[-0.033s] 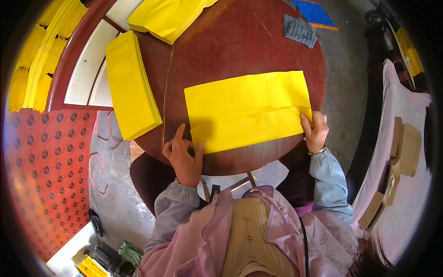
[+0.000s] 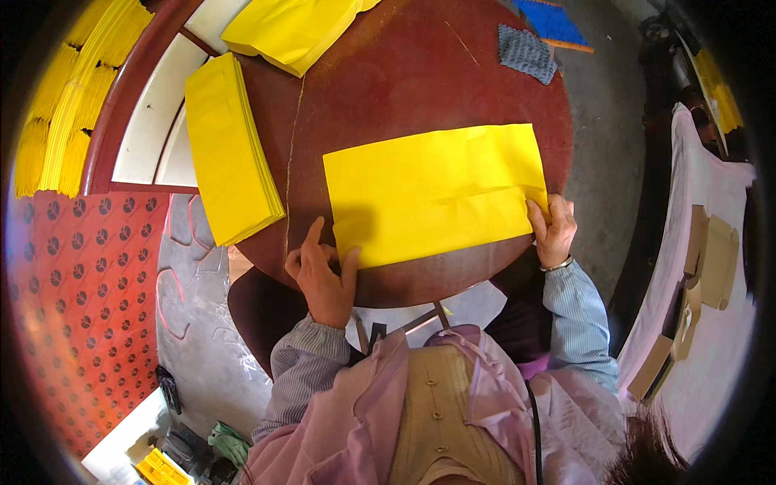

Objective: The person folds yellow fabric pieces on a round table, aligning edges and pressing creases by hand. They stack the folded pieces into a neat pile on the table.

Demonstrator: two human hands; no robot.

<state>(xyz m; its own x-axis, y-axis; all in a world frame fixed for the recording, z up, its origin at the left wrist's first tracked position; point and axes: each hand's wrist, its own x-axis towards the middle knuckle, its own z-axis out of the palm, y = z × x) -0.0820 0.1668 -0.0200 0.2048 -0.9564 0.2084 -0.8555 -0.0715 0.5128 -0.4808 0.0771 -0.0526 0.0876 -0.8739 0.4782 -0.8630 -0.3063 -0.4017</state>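
A yellow sheet of paper (image 2: 436, 190), folded over lengthwise along its near side, lies on the dark red round table (image 2: 388, 97) in front of me. At its near right corner my right hand (image 2: 554, 233) is closed, with the thumb and fingers pinching the edge. My left hand (image 2: 325, 281) rests by the near left corner, its thumb at the paper's edge. The fingers of that hand are apart and hold nothing; the index finger points away over the table.
To the left sits a stack of folded yellow paper (image 2: 230, 153). Another yellow piece (image 2: 295, 32) lies at the far left of the table. A grey textured cloth (image 2: 527, 53) is near the far right edge. Open cardboard boxes (image 2: 715, 263) lie on a pale cloth at right.
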